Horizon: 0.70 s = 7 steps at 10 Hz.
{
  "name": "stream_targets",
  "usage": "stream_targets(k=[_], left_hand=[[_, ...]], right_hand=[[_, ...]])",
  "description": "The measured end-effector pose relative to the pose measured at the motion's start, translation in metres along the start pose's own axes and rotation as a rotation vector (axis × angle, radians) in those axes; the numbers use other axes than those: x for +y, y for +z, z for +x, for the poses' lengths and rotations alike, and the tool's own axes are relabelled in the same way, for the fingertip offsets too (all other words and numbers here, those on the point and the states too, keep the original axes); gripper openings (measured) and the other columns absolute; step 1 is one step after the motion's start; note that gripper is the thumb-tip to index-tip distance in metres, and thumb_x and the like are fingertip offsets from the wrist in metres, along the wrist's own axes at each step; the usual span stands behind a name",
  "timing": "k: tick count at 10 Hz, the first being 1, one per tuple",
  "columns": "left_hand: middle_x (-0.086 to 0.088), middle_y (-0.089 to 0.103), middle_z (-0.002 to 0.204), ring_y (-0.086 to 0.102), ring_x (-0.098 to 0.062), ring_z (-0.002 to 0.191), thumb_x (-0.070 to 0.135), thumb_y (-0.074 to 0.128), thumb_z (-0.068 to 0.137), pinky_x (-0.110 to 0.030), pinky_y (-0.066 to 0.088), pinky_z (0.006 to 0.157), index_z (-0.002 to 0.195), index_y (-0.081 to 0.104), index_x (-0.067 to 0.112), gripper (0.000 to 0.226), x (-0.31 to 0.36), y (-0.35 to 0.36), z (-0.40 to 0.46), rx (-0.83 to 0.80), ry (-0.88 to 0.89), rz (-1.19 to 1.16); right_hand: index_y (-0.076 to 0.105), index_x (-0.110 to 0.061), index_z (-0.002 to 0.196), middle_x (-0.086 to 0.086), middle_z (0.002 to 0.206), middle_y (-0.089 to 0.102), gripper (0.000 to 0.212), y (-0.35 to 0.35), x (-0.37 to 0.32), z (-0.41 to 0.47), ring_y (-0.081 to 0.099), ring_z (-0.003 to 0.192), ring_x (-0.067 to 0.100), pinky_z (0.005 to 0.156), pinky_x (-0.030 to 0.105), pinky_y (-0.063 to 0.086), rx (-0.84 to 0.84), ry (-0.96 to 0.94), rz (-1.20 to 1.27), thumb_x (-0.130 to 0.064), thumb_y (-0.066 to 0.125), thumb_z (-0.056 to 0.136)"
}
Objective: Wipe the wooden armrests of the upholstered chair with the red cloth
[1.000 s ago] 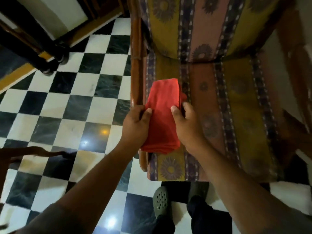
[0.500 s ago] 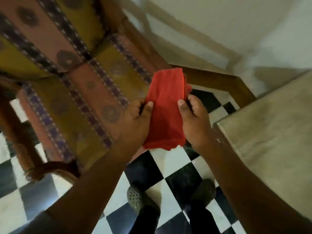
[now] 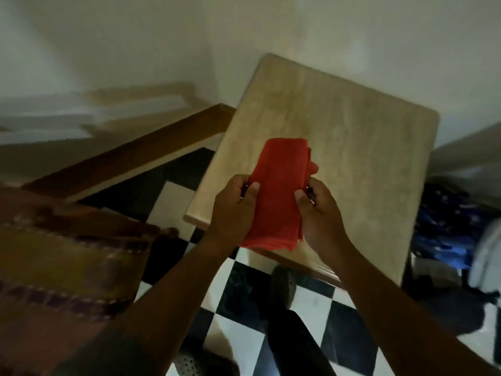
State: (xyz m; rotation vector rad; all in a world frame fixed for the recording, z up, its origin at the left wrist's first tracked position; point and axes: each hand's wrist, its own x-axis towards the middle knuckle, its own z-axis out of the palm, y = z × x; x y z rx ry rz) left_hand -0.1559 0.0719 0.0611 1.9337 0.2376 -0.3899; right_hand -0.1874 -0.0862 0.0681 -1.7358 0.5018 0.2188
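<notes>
A folded red cloth (image 3: 279,191) hangs between both hands, over the near part of a pale square tabletop (image 3: 352,147). My left hand (image 3: 233,210) grips its left edge and my right hand (image 3: 321,213) grips its right edge. The upholstered chair (image 3: 62,264), patterned in yellow, pink and purple stripes, lies blurred at the lower left. Its dark wooden armrest (image 3: 108,223) runs along the seat's right side, well left of the cloth.
The floor (image 3: 311,305) is black and white checked tile. A brown wooden skirting (image 3: 130,156) runs along the white wall. Blue and white items (image 3: 455,234) sit to the right of the table. My grey shoes and dark trousers show below.
The view has swung right, away from the chair, which went from centre to lower left. Both hands kept hold of the cloth, which is now over the pale tabletop instead of the seat.
</notes>
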Motion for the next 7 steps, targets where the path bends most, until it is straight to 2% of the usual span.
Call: stream_targets(k=[2, 3, 4, 5, 6, 7], left_hand=[[0.018, 0.060, 0.094, 0.058, 0.006, 0.081, 0.034, 0.050, 0.102, -0.007, 0.043, 0.062, 0.107, 0.057, 0.030, 0.009, 0.000, 0.101, 0.051, -0.141, 0.029, 0.169], [0.018, 0.059, 0.093, 0.058, -0.003, 0.084, 0.034, 0.052, 0.101, -0.018, 0.042, 0.066, 0.110, 0.059, 0.026, 0.013, -0.023, 0.122, 0.070, -0.159, 0.022, 0.277], [0.004, 0.063, 0.103, 0.060, -0.015, 0.092, 0.033, 0.056, 0.099, -0.023, 0.043, 0.068, 0.118, 0.060, 0.016, 0.025, -0.052, 0.134, 0.081, -0.271, -0.098, 0.452], [-0.003, 0.062, 0.116, 0.060, -0.019, 0.103, 0.035, 0.061, 0.097, -0.031, 0.048, 0.082, 0.127, 0.056, 0.013, 0.038, -0.065, 0.122, 0.085, -0.389, -0.170, 0.551], [-0.008, 0.058, 0.135, 0.057, -0.027, 0.122, 0.039, 0.061, 0.096, -0.036, 0.047, 0.096, 0.142, 0.045, 0.012, 0.056, -0.059, 0.099, 0.085, -0.428, -0.149, 0.604], [-0.012, 0.044, 0.152, 0.044, -0.028, 0.137, 0.042, 0.059, 0.096, -0.042, 0.040, 0.111, 0.150, 0.035, 0.015, 0.065, -0.036, 0.077, 0.089, -0.445, -0.085, 0.741]], right_hand=[[0.051, -0.023, 0.136, -0.022, 0.100, 0.056, 0.032, -0.074, 0.067, 0.049, 0.060, 0.084, -0.006, 0.059, 0.002, 0.045, 0.131, 0.106, -0.009, -0.023, 0.045, 0.105], [0.042, -0.022, 0.146, -0.025, 0.105, 0.054, 0.042, -0.080, 0.096, 0.066, 0.059, 0.095, 0.000, 0.065, 0.003, 0.047, 0.056, 0.161, -0.061, -0.017, 0.045, 0.105], [0.031, -0.020, 0.153, -0.005, 0.121, 0.062, 0.058, -0.080, 0.129, 0.072, 0.063, 0.111, 0.018, 0.086, 0.026, 0.053, -0.102, 0.225, -0.180, -0.006, 0.049, 0.099], [0.047, -0.018, 0.142, 0.004, 0.132, 0.064, 0.050, -0.077, 0.143, 0.064, 0.062, 0.120, 0.023, 0.084, 0.019, 0.048, -0.139, 0.261, -0.209, -0.005, 0.057, 0.094], [0.046, -0.018, 0.144, 0.009, 0.138, 0.062, 0.053, -0.075, 0.138, 0.054, 0.062, 0.116, 0.021, 0.064, 0.003, 0.037, -0.146, 0.292, -0.209, -0.014, 0.062, 0.094], [0.028, -0.018, 0.154, 0.013, 0.147, 0.050, 0.072, -0.082, 0.117, 0.049, 0.055, 0.125, 0.025, 0.077, 0.011, 0.039, -0.118, 0.329, -0.349, -0.036, 0.063, 0.094]])
